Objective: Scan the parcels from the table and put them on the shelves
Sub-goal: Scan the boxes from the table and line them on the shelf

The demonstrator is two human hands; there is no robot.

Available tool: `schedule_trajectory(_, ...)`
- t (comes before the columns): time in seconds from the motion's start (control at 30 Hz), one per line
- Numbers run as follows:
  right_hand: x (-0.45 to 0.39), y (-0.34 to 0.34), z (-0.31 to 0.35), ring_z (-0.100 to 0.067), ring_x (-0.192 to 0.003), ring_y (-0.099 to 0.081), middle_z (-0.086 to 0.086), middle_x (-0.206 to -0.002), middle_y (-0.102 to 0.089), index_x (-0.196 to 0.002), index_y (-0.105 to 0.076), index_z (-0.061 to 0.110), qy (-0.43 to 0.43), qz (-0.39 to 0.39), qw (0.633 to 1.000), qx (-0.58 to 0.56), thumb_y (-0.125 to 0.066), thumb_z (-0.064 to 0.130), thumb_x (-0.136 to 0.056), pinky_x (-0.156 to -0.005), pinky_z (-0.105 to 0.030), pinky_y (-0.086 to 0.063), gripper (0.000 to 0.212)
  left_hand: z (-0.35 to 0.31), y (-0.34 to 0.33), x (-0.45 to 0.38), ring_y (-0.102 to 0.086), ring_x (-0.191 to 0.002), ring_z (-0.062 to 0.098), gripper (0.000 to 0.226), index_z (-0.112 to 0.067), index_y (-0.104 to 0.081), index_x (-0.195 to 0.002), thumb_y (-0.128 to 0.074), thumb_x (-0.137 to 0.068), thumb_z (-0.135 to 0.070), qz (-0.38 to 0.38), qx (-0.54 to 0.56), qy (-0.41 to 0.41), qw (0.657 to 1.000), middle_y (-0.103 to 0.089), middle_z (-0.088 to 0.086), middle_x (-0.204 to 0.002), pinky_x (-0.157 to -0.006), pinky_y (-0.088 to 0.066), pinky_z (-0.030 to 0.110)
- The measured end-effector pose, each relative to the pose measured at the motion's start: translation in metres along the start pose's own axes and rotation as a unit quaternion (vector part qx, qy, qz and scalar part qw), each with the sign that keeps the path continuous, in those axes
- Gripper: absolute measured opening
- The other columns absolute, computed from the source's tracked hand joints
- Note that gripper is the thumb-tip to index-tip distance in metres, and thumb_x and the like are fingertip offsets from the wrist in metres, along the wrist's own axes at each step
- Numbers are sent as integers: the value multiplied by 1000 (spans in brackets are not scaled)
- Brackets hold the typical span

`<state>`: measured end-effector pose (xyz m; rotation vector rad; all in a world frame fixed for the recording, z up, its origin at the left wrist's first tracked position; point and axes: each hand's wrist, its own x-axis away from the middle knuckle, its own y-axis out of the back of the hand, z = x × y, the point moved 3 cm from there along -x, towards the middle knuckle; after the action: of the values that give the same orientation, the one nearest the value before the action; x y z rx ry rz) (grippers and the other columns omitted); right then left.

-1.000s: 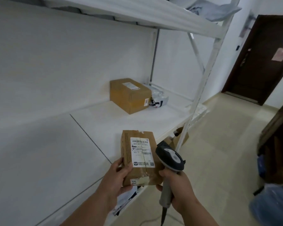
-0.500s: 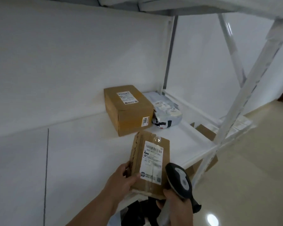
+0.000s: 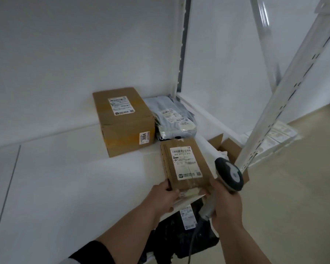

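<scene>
Parcels in transit: a small flat cardboard parcel (image 3: 187, 166), label up, lies at the front edge of a white shelf (image 3: 80, 178), pinched at its near end by a person's left hand (image 3: 165, 195); the right hand (image 3: 227, 204) is wrapped round the grip of a grey handheld scanner (image 3: 229, 173), its head just beside the parcel's right edge, its cord trailing down. Behind the small parcel, a larger brown box (image 3: 124, 121) marked 3004 stands against the wall; a grey plastic mailer bag (image 3: 173, 121) lies touching that box on its right, near the small parcel's far end. Below the small parcel, a dark bag (image 3: 187, 242) with a label sits on a lower level, only partly visible; beyond the scanner, open cardboard flaps (image 3: 232, 147) show by the slotted white upright (image 3: 286, 103). Whether the parcel's near end rests on the shelf or overhangs it cannot be told; judged from its place at the very lip, a release here could tip it onto the lower level. Pushed further in, it may ride up on the mailer bag and sit crooked; the scanner head, so close, could knock its side.
</scene>
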<state>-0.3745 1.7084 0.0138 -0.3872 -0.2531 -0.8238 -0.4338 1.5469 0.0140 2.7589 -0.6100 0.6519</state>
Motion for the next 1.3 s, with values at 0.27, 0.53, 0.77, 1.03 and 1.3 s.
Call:
schedule_trajectory(0.27,-42,1,34,-27,-88,-64,-10,-93,-70,-99,-69,16,21,20,999,39,-70,10,-87,-81,-47,-56,14,-21,-40,-11,-53,-106,6,47,-39,-44,-140,-60,-96,-35,61,-28,-21,998,-53,-11,-133,-84,-50,25)
schedule_trajectory(0.53,-51,5,38,-28,-98,-64,-8,-104,-70,-109,-67,19,17,33,997,73,-71,13,-88,-86,-51,-58,22,-37,-57,-20,-49,-107,12,65,-38,-28,-152,-60,-98,-22,74,-78,-36,994,-46,-7,-139,-98,-49,37)
schedule_trajectory(0.77,-57,11,43,-27,-103,-65,-4,-104,-73,-99,-68,30,46,6,996,73,-74,15,-85,-97,-58,-52,21,-46,-73,-22,-43,-111,18,83,-33,-6,-158,-57,-97,-8,120,-89,-12,989,-35,5,-153,-101,-47,37)
schedule_trajectory(1.03,-32,7,22,-34,-102,-67,-8,-104,-73,-100,-71,22,23,-21,999,31,-74,17,-84,-85,-59,-58,17,-14,-38,-9,-51,-111,13,75,-30,-12,-158,-57,-99,-21,64,-60,-5,996,-23,2,-162,-100,-50,34)
schedule_trajectory(1.3,32,-26,-1,-28,-99,-66,-4,-111,-66,-123,-61,17,7,27,999,28,-68,13,-91,-77,-44,-57,32,23,32,40,-44,-131,17,66,-26,-21,-157,-56,-101,-25,-16,2,0,1000,-31,-2,-159,-96,-46,28)
